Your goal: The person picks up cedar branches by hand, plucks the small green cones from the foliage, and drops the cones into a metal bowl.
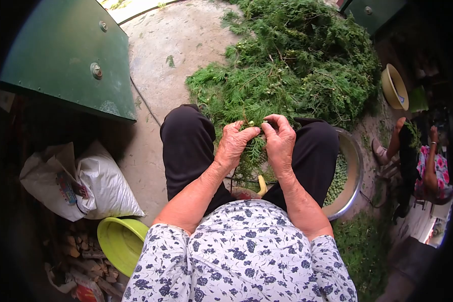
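Between my knees, my left hand (232, 143) is closed on a green sprig (255, 146) with scale-like leaves. Close beside it on the right, my right hand (279, 141) has thumb and forefinger pinched at a small round green cone (251, 123) or the twig by it; the exact contact is too small to tell. The sprig hangs down between both hands. Beyond my knees lies a large heap of green branches (307, 65). By my right thigh stands a wide metal-rimmed basin (356, 166) holding many small green cones (337, 181).
White sacks (108, 181), a lime-green basin (121, 241) and chopped wood (88, 256) are at the left, below a green metal cabinet (70, 55). At the right sit a yellow basin (394, 86) and another person (430, 166) holding a sprig. More greenery (360, 246) lies lower right.
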Motion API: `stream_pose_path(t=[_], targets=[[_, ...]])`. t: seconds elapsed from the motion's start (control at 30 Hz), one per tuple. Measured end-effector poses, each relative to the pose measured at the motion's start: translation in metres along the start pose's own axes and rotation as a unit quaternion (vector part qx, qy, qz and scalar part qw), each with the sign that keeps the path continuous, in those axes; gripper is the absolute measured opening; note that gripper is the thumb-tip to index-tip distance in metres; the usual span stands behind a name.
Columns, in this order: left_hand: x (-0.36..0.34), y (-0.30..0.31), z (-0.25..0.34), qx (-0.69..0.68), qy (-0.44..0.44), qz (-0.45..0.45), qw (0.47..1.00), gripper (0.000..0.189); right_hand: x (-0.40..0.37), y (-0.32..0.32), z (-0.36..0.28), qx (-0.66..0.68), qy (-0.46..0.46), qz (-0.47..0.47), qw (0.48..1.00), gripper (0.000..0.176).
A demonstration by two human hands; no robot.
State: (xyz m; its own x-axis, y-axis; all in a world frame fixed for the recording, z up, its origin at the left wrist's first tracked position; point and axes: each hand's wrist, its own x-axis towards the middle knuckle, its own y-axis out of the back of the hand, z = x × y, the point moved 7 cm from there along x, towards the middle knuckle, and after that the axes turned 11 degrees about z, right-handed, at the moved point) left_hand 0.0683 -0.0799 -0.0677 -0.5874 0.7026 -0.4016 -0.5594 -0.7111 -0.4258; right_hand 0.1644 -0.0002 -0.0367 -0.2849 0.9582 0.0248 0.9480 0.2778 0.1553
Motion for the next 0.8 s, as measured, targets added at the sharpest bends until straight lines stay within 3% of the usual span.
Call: stream_pose_path(t=[0.03,0.1,0.13,0.37,0.5,0.57,0.63,0.77,0.8], targets=[[0.0,0.001,-0.001,0.0,0.0,0.0,1.0,0.012,0.0,0.0,0.0,0.0,0.0,-0.001,1.0,0.01],[0.003,0.005,-0.002,0.028,-0.025,0.014,0.999,0.011,0.005,0.004,0.014,0.15,-0.135,0.041,0.978,0.009],[0.002,0.008,-0.001,0.027,-0.025,0.014,0.999,0.011,0.017,0.012,0.02,0.187,-0.117,0.061,0.974,0.009],[0.002,0.016,0.004,0.046,-0.031,0.038,0.998,0.012,0.015,0.005,-0.013,0.384,-0.203,-0.078,0.897,0.016],[0.0,0.011,0.006,0.066,-0.057,0.018,0.996,0.011,0.001,-0.006,-0.01,0.137,-0.131,-0.178,0.966,0.013],[0.003,0.014,0.001,0.067,-0.053,0.012,0.996,0.011,0.001,-0.009,-0.021,-0.007,0.026,-0.143,0.989,0.016],[0.007,0.018,0.002,0.222,-0.134,0.022,0.966,0.012,-0.002,-0.013,-0.031,-0.108,0.211,-0.111,0.965,0.017],[0.001,0.013,0.008,0.281,-0.135,0.008,0.95,0.013,0.001,-0.015,-0.018,-0.098,0.15,-0.127,0.976,0.014],[0.002,0.013,0.008,0.281,-0.135,0.007,0.95,0.013,0.003,-0.014,-0.009,-0.047,0.016,-0.145,0.988,0.013]])
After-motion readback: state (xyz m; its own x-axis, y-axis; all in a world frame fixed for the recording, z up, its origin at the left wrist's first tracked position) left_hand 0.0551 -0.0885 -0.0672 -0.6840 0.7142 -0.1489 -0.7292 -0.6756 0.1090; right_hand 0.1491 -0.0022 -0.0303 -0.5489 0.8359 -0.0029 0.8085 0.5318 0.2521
